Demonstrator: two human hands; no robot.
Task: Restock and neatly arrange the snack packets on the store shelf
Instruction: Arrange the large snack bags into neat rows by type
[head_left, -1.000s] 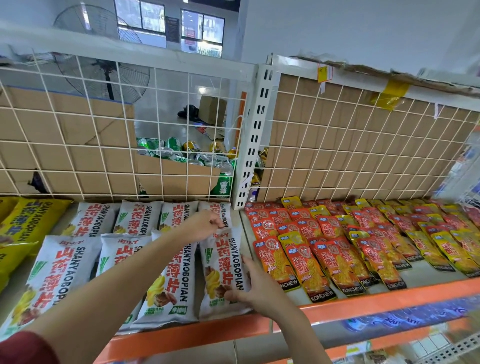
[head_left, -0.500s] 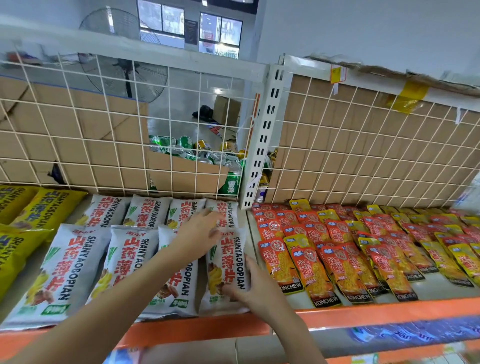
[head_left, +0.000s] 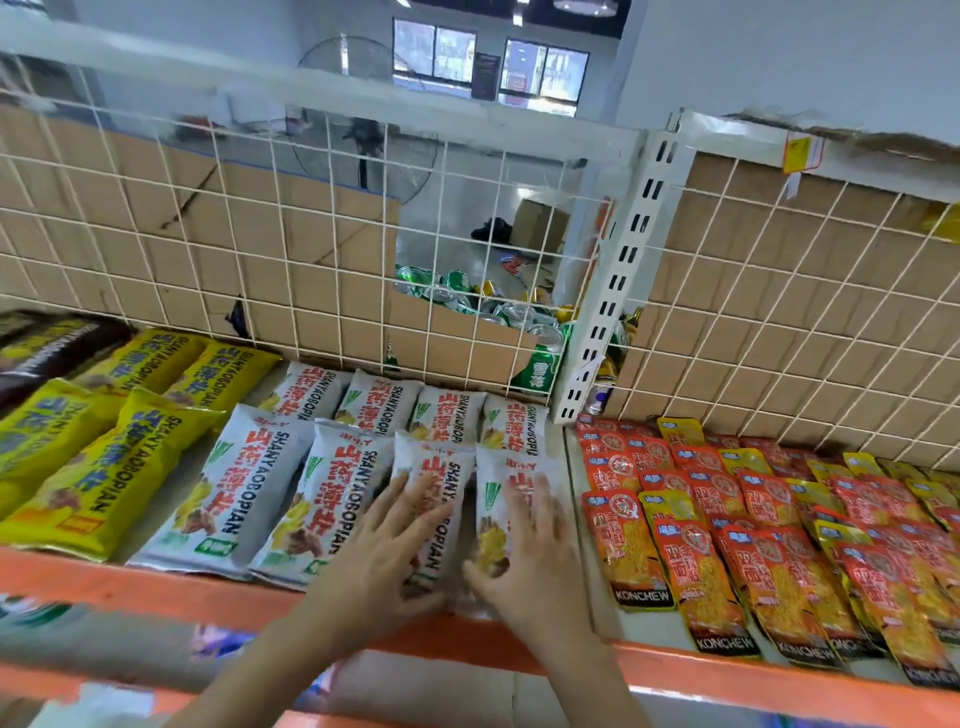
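Note:
White SHANYAOBOPIAN snack packets (head_left: 234, 483) lie flat in two rows on the shelf, front row overlapping the back row (head_left: 374, 400). My left hand (head_left: 384, 551) rests flat, fingers spread, on the third front packet (head_left: 441, 478). My right hand (head_left: 530, 561) lies flat on the rightmost front packet (head_left: 498, 483), fingers spread. Neither hand grips a packet. The lower halves of both packets are hidden under my hands.
Yellow packets (head_left: 104, 478) lie to the left, red and yellow KONCHEW packets (head_left: 753, 530) to the right. An orange shelf edge (head_left: 130, 587) runs along the front. A white wire grid (head_left: 260, 234) backed by cardboard closes the rear, with a slotted upright post (head_left: 613, 301).
My left hand came down from the back of the rightmost packets onto the third front packet. My right hand slid up onto the rightmost packet. The view shifted left and closer.

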